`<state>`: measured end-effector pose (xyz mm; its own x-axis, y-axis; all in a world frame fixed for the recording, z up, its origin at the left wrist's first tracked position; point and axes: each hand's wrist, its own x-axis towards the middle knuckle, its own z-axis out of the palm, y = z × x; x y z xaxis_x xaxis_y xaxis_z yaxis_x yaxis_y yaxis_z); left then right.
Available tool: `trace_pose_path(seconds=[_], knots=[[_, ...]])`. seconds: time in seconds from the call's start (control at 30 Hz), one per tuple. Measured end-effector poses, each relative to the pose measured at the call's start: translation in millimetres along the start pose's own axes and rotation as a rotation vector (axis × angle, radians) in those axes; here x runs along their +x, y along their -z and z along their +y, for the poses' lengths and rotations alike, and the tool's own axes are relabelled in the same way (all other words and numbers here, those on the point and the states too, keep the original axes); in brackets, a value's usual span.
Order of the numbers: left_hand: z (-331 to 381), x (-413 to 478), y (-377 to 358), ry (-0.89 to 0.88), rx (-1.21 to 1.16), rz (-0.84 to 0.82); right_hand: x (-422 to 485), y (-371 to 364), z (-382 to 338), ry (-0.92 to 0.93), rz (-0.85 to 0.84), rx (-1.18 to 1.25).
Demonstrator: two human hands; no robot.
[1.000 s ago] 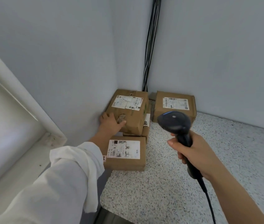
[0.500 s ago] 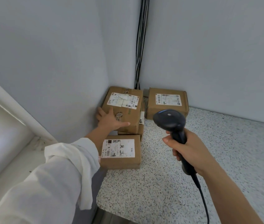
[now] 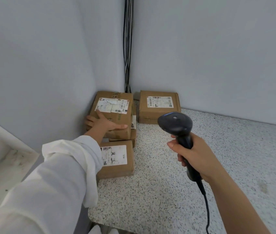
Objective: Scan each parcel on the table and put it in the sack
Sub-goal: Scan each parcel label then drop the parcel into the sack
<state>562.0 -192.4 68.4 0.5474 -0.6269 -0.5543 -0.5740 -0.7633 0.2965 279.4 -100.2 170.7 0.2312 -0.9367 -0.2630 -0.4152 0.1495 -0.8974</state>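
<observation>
Several brown cardboard parcels with white labels sit in the corner of a speckled table [image 3: 167, 191]. My left hand [image 3: 104, 123] grips the top corner parcel [image 3: 115, 109], fingers over its left side and thumb along its front edge. That parcel lies stacked on a lower parcel [image 3: 133, 134], mostly hidden. A near parcel [image 3: 118, 159] lies in front, partly behind my white sleeve. A fourth parcel [image 3: 159, 105] sits against the back wall. My right hand [image 3: 194, 156] holds a black barcode scanner [image 3: 175, 122] by its handle, head towards the parcels. No sack is in view.
Grey walls close in on the left and back, with black cables [image 3: 128, 48] running down the corner. A white ledge [image 3: 7, 166] lies lower left, beside the table's left edge. The scanner's cord [image 3: 206, 208] hangs down under my right arm.
My left hand has slid further onto the top corner parcel, its thumb now stretched along the front edge. My right hand keeps the scanner in much the same place.
</observation>
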Motion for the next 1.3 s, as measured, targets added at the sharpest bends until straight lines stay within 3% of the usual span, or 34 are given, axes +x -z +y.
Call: trace_pose_path(seconds=[0.17, 0.43, 0.6, 0.73, 1.0, 1.3], knots=[[-10.3, 9.5, 1.5, -0.039, -0.155, 0.089, -4.0, 8.6, 4.1, -0.009, 0.027, 0.022], [-8.6, 3.7, 0.4, -0.188, -0.243, 0.023, -8.5, 22.4, 10.3, -0.012, 0.068, 0.055], [-8.3, -1.3, -12.3, -0.304, -0.307, -0.108, -14.7, 31.7, 16.9, -0.022, 0.101, 0.058], [-7.5, -17.3, -21.7, -0.442, -0.232, -0.196, -19.5, 40.2, 22.2, -0.034, 0.125, 0.086], [20.7, -74.8, -104.8, -0.712, 0.194, -0.416, -36.2, 59.4, 35.6, -0.072, 0.192, 0.103], [24.8, -124.0, -206.1, -0.763, 0.424, -0.430, -70.0, 97.0, 74.3, -0.140, 0.255, 0.134]])
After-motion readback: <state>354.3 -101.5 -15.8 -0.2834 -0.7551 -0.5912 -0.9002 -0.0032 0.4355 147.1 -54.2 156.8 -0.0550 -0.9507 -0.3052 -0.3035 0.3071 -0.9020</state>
